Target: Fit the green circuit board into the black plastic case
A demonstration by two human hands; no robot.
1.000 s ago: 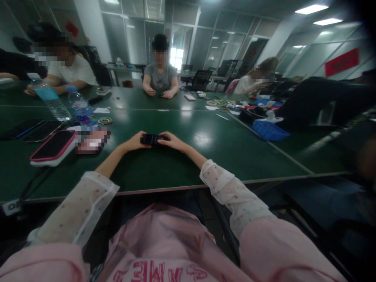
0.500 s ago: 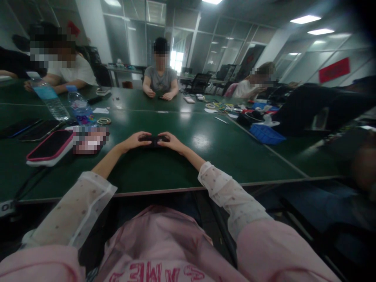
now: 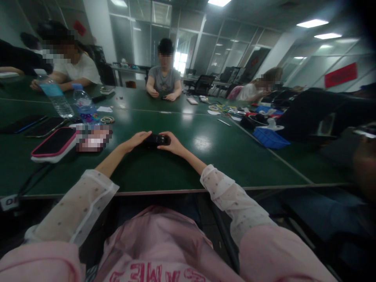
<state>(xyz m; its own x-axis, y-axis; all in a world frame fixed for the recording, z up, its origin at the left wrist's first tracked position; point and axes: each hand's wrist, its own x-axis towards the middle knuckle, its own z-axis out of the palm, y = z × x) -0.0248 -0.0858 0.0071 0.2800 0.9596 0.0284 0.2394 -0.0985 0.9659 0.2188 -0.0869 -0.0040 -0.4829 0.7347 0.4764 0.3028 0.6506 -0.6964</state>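
Above the near part of the green table sits a small black oblong device with a few small light marks on its face; its exact kind is unclear. My right hand is closed around its right end, fingertips over the far side and thumb at the near edge. At the left end, my left hand grips with its fingers stretched along the upper edge; the rest of that grip is hidden.
Left of my hands lie a pink-framed phone, a tape roll and two bottles. A blue tray and tangled cables are on the right. A co-worker sits opposite.
My left thumb has come away from the device's near face, and the left fingers now lie straighter along its edge. The device shows more of its marked face. The view has shifted slightly.
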